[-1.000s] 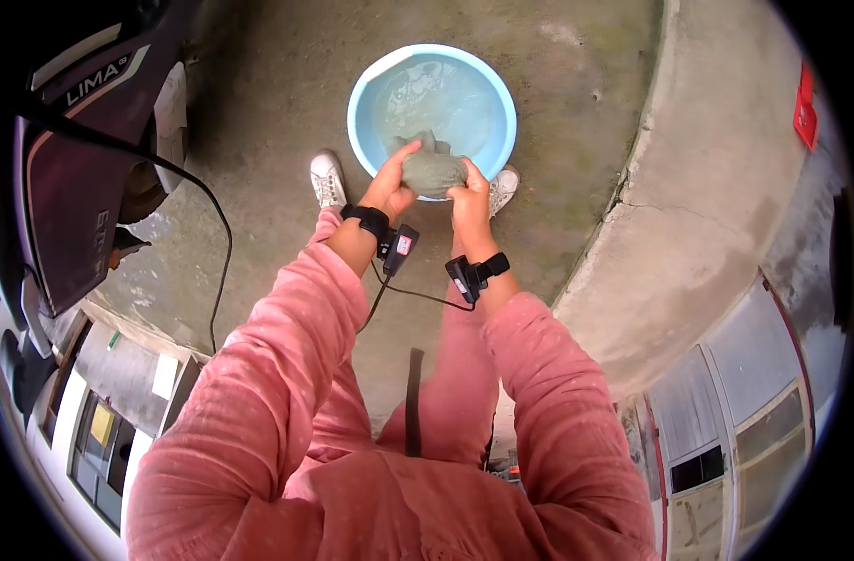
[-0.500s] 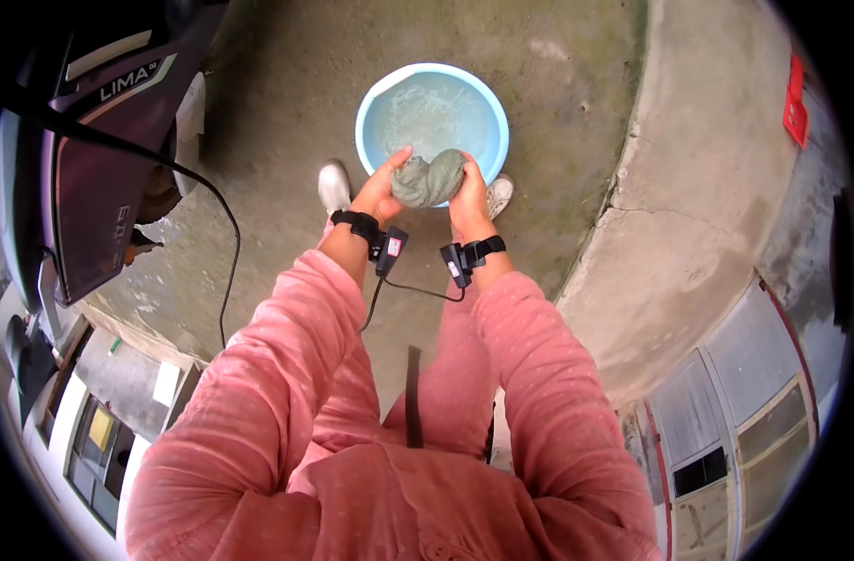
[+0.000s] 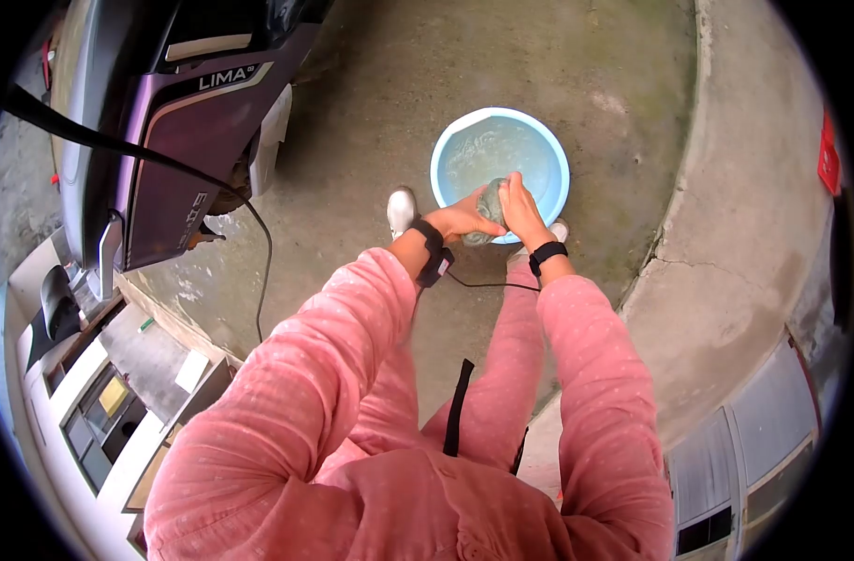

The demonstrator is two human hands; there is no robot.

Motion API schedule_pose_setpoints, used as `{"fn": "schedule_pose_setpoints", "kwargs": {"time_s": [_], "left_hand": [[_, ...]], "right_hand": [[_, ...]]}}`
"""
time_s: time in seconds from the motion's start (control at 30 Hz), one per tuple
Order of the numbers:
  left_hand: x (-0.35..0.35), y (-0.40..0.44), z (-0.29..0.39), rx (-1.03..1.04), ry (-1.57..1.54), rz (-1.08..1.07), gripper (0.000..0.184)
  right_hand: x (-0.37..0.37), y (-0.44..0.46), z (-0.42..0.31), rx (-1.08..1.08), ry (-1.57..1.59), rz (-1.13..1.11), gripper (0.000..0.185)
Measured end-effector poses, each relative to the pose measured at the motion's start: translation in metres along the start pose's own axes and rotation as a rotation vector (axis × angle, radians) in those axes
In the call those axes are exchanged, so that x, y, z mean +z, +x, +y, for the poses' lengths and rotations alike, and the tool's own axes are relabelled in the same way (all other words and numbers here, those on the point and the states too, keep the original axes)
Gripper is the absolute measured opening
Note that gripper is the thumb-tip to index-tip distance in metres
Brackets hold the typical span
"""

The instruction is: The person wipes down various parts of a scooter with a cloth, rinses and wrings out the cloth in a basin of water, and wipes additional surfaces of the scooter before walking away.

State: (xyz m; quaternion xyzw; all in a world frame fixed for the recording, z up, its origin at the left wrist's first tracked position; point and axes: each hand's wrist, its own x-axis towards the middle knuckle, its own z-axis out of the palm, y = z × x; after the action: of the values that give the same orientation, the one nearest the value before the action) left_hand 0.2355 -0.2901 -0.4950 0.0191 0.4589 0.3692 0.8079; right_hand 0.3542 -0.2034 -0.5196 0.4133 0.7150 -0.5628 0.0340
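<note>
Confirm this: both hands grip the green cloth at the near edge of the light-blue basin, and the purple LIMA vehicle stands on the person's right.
The side is wrong: the head view shows the purple LIMA vehicle on the person's left. The left hand and right hand do grip the green cloth at the basin's near edge.

Concrete ground (image 3: pixel 371 122) and a scooter (image 3: pixel 179 159) show an outdoor yard (image 3: pixel 623 150).

There are one basin (image 3: pixel 500 112), one cloth (image 3: pixel 490 204), two hands (image 3: pixel 461 218), two shoes (image 3: pixel 402 209) and two wristbands (image 3: pixel 547 253).
</note>
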Motion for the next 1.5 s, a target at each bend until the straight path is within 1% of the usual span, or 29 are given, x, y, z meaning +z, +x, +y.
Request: {"fn": "schedule_pose_setpoints", "kwargs": {"time_s": [0.07,0.1,0.17,0.2,0.27,0.3,0.33,0.4,0.43,0.47,0.5,0.53,0.6,0.63,0.67,0.73,0.77,0.8,0.87,0.93,0.97,1.07,1.1,1.13,1.2,1.23,1.37,1.47,1.5], "left_hand": [[0.0,0.008,-0.009,0.05,0.727,0.398,0.091],[0.003,0.007,-0.008,0.049,0.728,0.397,0.091],[0.008,0.008,-0.002,0.095,1.153,0.364,0.091],[0.013,0.005,0.001,0.101,1.157,0.361,0.091],[0.023,-0.006,0.003,0.134,1.501,0.369,0.086],[0.026,-0.011,0.007,0.196,1.562,0.377,0.077],[0.023,-0.009,0.002,0.203,1.567,0.375,0.077],[0.017,-0.007,-0.007,0.264,1.459,0.463,0.058],[0.017,-0.008,-0.007,0.269,1.46,0.46,0.058],[0.017,-0.01,-0.007,0.211,1.297,0.519,0.047],[0.021,-0.014,-0.003,0.155,1.133,0.571,0.036],[0.023,-0.017,0.001,0.161,1.135,0.563,0.036],[0.031,-0.031,0.012,-0.103,0.07,0.433,0.019],[0.037,-0.042,0.021,-0.234,-0.223,0.377,0.018],[0.043,-0.051,0.027,-0.234,-0.221,0.377,0.018],[0.061,-0.071,0.034,-0.278,-1.096,0.174,0.02],[0.084,-0.089,0.046,-0.15,-1.169,0.233,0.022],[0.081,-0.089,0.03,-0.132,-1.258,0.138,0.028],[0.103,-0.109,0.034,-0.129,-1.509,-0.075,0.037],[0.132,-0.13,0.04,-0.119,-1.721,-0.242,0.046],[0.145,-0.139,0.042,-0.135,-1.833,-0.287,0.05],[0.167,-0.158,0.04,-0.102,-1.972,-0.326,0.052],[0.169,-0.166,0.044,-0.102,-1.935,-0.303,0.052],[0.171,-0.172,0.053,-0.12,-1.941,-0.306,0.052],[0.174,-0.181,0.067,-0.172,-1.846,-0.325,0.044],[0.172,-0.183,0.063,-0.185,-1.832,-0.28,0.042],[0.161,-0.18,0.066,-0.329,-1.783,-0.262,0.039],[0.144,-0.169,0.061,-0.361,-1.567,-0.184,0.04],[0.136,-0.162,0.059,-0.393,-1.48,-0.187,0.038]], "right_hand": [[0.001,0.003,-0.004,0.187,-0.101,-0.055,0.033],[0.004,0.004,-0.002,0.189,-0.1,-0.054,0.033],[0.01,0.004,0.002,0.429,-0.161,-0.052,0.038],[0.013,0.006,0.008,0.428,-0.161,-0.044,0.038],[0.019,0.008,0.024,0.574,-0.1,-0.125,0.04],[0.024,0.009,0.033,0.63,-0.022,-0.133,0.04],[0.023,0.007,0.036,0.628,-0.021,-0.126,0.04],[0.022,-0.008,0.04,0.755,0.442,-0.082,0.047],[0.001,-0.019,0.007,0.75,0.742,-0.111,0.045],[-0.005,-0.028,-0.003,0.753,0.741,-0.105,0.045],[-0.01,-0.036,-0.008,0.679,0.974,-0.056,0.046],[-0.013,-0.043,-0.01,0.593,1.205,-0.003,0.047],[-0.009,-0.058,-0.009,0.505,1.252,0.077,0.052],[-0.007,-0.066,-0.021,0.479,1.293,0.177,0.053],[-0.007,-0.073,-0.033,0.45,1.332,0.278,0.054],[-0.004,-0.09,-0.045,0.429,1.463,0.201,0.059],[-0.001,-0.095,-0.05,0.353,1.686,0.078,0.062],[0.001,-0.099,-0.057,0.266,1.9,-0.054,0.064],[-0.007,-0.108,-0.093,0.276,1.883,-0.087,0.072],[-0.01,-0.11,-0.128,0.088,2.228,-0.117,0.073],[-0.011,-0.111,-0.134,0.052,2.212,-0.132,0.073],[-0.016,-0.115,-0.15,-0.205,2.229,-0.303,0.071],[-0.023,-0.12,-0.159,-0.148,2.208,-0.246,0.061],[-0.026,-0.122,-0.156,-0.146,2.202,-0.228,0.061],[-0.032,-0.128,-0.145,-0.23,2.048,-0.398,0.047],[-0.046,-0.13,-0.156,-0.1,1.95,-0.343,0.038],[-0.069,-0.122,-0.15,0.024,1.765,-0.413,0.035],[-0.078,-0.113,-0.142,0.15,1.605,-0.462,0.028],[-0.082,-0.109,-0.142,0.205,1.453,-0.434,0.024]]}}
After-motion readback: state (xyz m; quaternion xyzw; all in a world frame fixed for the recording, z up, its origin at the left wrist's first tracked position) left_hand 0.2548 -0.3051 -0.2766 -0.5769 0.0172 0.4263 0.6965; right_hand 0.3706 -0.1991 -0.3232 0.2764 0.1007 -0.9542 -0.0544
